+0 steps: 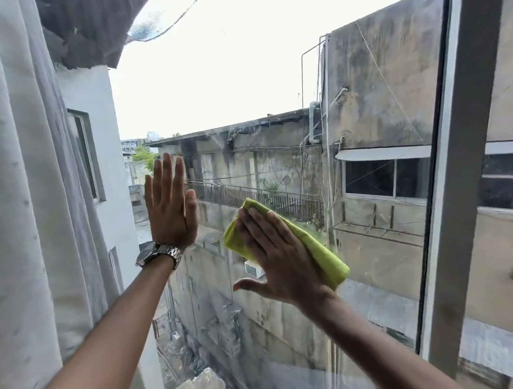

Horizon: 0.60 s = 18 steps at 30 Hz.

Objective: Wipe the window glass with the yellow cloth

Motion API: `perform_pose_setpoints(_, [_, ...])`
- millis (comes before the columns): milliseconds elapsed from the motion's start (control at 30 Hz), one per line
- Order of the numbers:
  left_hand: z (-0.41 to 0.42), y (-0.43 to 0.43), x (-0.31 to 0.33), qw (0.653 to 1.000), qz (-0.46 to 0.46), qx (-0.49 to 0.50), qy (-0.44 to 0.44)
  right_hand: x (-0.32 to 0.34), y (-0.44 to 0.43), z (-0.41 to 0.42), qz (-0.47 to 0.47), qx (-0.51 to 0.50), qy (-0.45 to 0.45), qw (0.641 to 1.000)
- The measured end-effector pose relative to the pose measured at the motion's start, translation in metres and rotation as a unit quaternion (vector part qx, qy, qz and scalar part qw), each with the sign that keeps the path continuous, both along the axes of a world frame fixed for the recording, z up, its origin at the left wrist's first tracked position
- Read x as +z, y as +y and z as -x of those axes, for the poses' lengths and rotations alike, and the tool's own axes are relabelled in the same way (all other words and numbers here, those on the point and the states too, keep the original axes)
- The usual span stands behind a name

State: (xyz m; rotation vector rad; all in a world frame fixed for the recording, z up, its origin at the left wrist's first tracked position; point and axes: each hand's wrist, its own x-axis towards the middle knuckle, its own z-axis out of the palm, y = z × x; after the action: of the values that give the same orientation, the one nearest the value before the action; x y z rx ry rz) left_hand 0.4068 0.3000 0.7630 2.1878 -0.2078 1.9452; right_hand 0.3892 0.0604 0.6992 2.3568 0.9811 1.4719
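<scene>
The window glass (pixel 243 90) fills the middle of the view, smeared in places, with grey buildings behind it. A folded yellow-green cloth (pixel 321 247) lies flat against the pane at centre. My right hand (pixel 274 253) presses on it with fingers spread, covering the cloth's left half. My left hand (pixel 168 202) rests flat on the bare glass to the left of the cloth, fingers pointing up, holding nothing. A metal watch sits on that wrist.
A white curtain (pixel 30 193) hangs along the left side, close to my left forearm. A grey window frame post (pixel 461 181) runs down the right, with another pane beyond it.
</scene>
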Motion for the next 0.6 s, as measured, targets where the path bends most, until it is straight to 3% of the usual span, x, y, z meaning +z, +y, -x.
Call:
perform_pose_setpoints(167, [-0.001,-0.002,0.002,1.0,0.006,-0.012,0.004,0.001,-0.044,-0.003,-0.073,-0.025,-0.037,0.996])
perform_pose_setpoints(333, [-0.009,0.003,-0.001,1.0,0.003,-0.01,-0.006,0.035,0.007,-0.005,-0.178,-0.045,-0.032,0.982])
perform_pose_setpoints(467, [-0.011,0.004,-0.001,1.0,0.001,-0.012,-0.011,0.024,0.041,-0.008,-0.098,-0.008,-0.018,0.995])
perform_pose_setpoints(600, [-0.007,0.004,0.0,1.0,0.001,-0.016,-0.008,-0.019,0.02,-0.004,-0.004,-0.009,-0.015,1.0])
